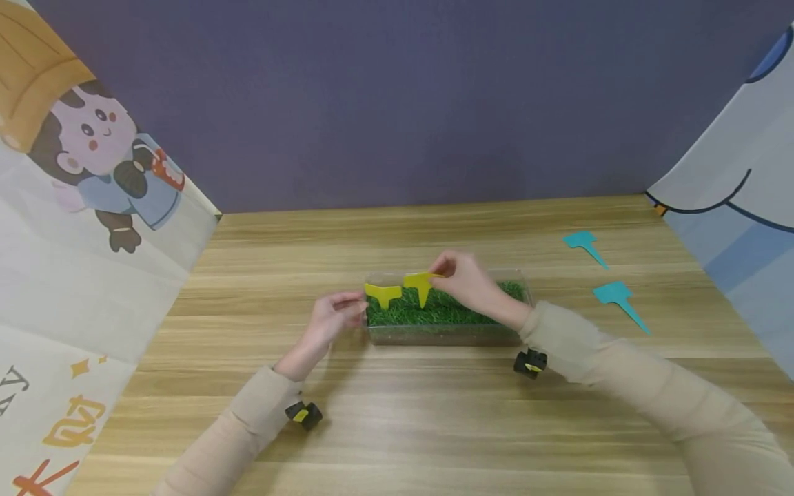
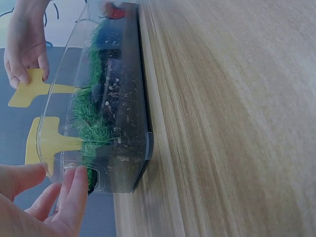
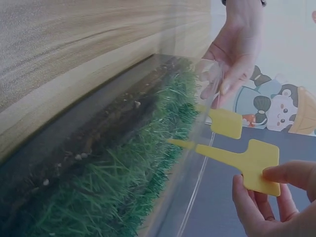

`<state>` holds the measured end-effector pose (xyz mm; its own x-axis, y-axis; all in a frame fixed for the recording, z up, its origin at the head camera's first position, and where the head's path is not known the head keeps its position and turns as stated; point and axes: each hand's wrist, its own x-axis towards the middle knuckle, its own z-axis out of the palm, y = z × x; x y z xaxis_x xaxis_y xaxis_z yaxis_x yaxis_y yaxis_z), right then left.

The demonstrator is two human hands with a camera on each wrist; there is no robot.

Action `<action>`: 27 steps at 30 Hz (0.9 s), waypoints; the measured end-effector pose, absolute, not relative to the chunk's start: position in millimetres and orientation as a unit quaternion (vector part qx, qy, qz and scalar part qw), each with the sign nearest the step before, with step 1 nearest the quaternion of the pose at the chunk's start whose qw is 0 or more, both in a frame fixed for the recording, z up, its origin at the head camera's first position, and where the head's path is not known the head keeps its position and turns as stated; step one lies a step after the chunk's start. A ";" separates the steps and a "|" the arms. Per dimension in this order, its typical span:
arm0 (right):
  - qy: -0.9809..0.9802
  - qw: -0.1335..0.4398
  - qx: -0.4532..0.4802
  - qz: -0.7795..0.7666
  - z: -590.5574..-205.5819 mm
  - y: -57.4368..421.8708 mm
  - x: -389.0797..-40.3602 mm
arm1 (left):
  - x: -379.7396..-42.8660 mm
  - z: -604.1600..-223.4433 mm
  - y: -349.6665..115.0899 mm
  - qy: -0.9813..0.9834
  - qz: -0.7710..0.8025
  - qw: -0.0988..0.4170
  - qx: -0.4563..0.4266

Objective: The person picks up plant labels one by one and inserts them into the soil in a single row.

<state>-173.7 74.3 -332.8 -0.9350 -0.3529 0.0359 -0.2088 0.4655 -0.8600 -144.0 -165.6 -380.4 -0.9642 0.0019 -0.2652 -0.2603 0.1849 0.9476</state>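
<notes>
A clear plastic box (image 1: 446,336) holds green artificial grass (image 1: 459,313) over a dark, soil-like layer. My right hand (image 1: 468,281) pinches the broad head of a yellow T-shaped plant label (image 3: 259,168) between thumb and fingers. Its pointed stem reaches down to the grass; how deep the tip sits I cannot tell. Another yellow plant label (image 1: 383,295) stands upright in the grass at the box's left end. Beside that end is my left hand (image 1: 331,317), its fairly straight fingers (image 2: 74,197) touching the end wall.
Two turquoise plant labels (image 1: 582,241) (image 1: 616,293) lie flat on the wooden table (image 1: 397,413), right of the box. A dark blue panel (image 1: 397,103) rises behind the table. Printed sheets with cartoon figures (image 1: 99,138) border the left and right sides.
</notes>
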 end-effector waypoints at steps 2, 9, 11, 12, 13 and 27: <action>0.852 0.075 -0.166 -0.491 -335.0 73.8 -174.3 | -143.7 -380.5 -165.6 0.763 0.633 0.103 -0.085; 0.852 0.070 -0.173 -0.489 -340.2 72.3 -174.7 | -143.6 -379.4 -165.3 0.763 0.633 0.105 -0.085; 0.852 0.068 -0.175 -0.488 -340.9 72.0 -174.6 | -143.7 -379.2 -165.2 0.762 0.634 0.104 -0.086; 0.853 0.068 -0.176 -0.487 -341.5 71.8 -174.9 | -143.6 -379.0 -165.0 0.761 0.634 0.105 -0.088; 0.854 0.067 -0.176 -0.486 -342.1 71.5 -175.1 | -143.6 -378.9 -165.0 0.761 0.634 0.105 -0.089; 0.857 0.071 -0.184 -0.476 -346.7 69.1 -175.2 | -143.9 -378.4 -164.7 0.762 0.632 0.105 -0.093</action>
